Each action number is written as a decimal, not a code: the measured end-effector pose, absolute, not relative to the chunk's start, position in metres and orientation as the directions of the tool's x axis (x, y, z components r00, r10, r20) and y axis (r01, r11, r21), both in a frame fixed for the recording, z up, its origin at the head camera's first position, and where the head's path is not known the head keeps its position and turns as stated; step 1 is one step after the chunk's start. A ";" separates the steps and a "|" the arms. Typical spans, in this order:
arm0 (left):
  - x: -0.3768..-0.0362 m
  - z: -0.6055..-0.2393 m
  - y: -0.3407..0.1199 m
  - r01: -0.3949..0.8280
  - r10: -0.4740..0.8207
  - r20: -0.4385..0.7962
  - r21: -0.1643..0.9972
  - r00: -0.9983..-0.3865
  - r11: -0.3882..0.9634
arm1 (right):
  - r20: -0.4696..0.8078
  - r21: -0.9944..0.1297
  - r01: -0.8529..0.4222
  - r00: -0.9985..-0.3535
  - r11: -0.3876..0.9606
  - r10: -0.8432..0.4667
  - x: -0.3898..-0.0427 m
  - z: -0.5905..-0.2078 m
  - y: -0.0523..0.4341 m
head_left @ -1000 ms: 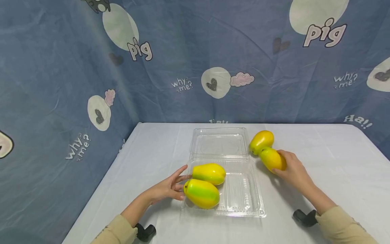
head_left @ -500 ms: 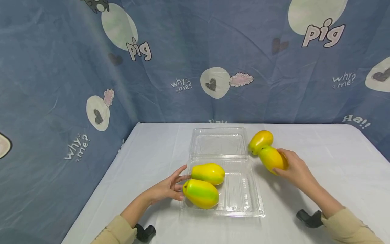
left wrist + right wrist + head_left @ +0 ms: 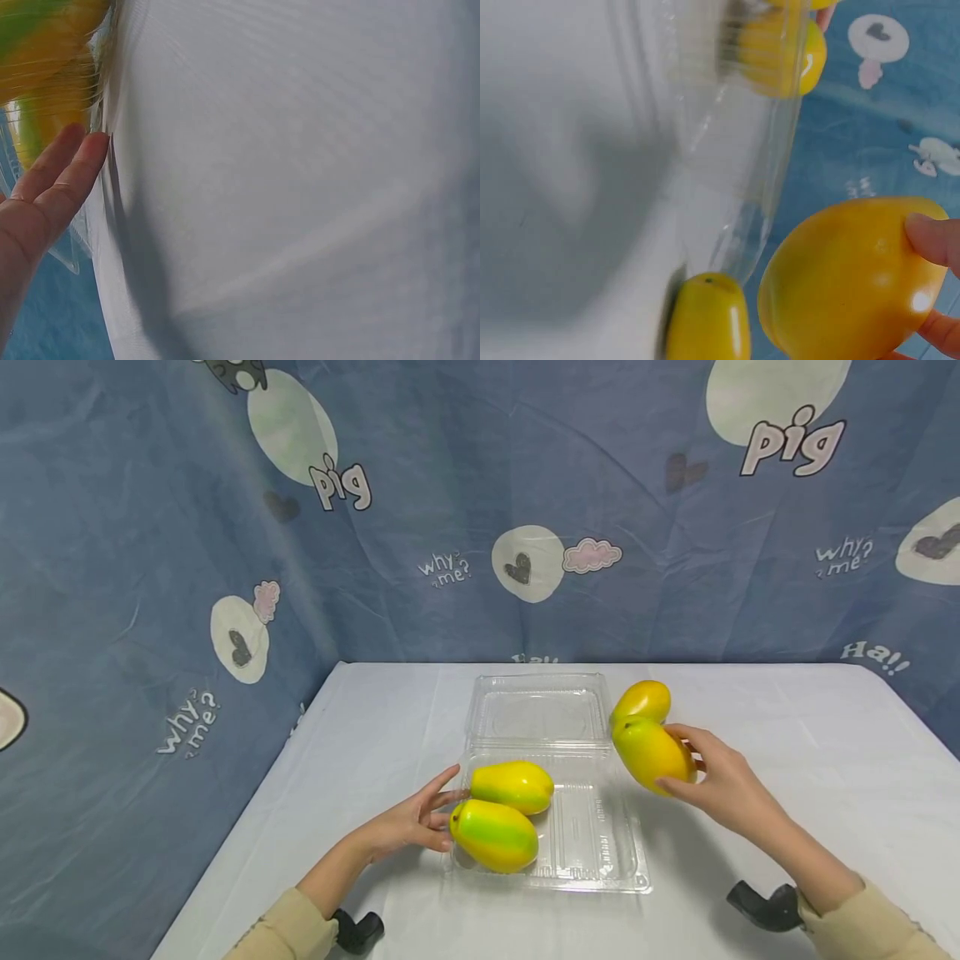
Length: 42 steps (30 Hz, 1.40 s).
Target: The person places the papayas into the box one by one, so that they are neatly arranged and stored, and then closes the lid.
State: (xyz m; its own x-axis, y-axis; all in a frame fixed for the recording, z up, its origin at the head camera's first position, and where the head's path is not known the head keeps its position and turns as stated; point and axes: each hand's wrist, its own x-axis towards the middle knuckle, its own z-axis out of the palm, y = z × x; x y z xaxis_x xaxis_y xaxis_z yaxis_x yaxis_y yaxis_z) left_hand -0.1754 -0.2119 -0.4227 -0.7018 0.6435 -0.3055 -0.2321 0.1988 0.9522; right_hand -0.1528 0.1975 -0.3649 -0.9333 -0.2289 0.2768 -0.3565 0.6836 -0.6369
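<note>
In the head view my right hand (image 3: 723, 785) grips a yellow-green papaya (image 3: 651, 756) by its right end, thumb on the near side. The right wrist view shows this papaya (image 3: 855, 281) raised off the table. Behind it another papaya (image 3: 645, 700) lies on the tablecloth, partly covered. A clear plastic clamshell box (image 3: 592, 883) lies with its lid open toward the back. Two papayas sit in its left half, a front one (image 3: 495, 837) and a rear one (image 3: 513, 787). My left hand (image 3: 408, 821) has its fingers spread at the box's left side, close to these papayas.
A white cloth covers the table (image 3: 367, 718). The flat clear lid (image 3: 540, 714) extends behind the box. Blue printed fabric (image 3: 420, 485) hangs at the back and left. Black wrist mounts (image 3: 765, 906) stick out by both sleeves.
My right hand has lifted its papaya off the cloth and brought it slightly left, toward the box, overlapping the rear papaya in view. The left hand stays put.
</note>
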 end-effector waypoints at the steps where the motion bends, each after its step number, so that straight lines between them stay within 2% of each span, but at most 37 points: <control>1: -0.175 -0.423 -0.212 -0.233 0.642 -0.307 0.952 -0.703 0.200 | 0.279 -0.638 -0.363 -0.931 0.679 -0.236 -0.152 -0.364 0.196; 23: -0.176 -0.422 -0.213 -0.227 0.648 -0.306 0.952 -0.698 0.205 | 0.287 -0.707 -0.444 -0.891 0.550 -0.351 -0.132 -0.363 0.161; 42: -0.176 -0.422 -0.213 -0.221 0.657 -0.298 0.955 -0.693 0.200 | 0.199 -0.650 -0.461 -0.870 0.604 -0.450 -0.118 -0.377 0.137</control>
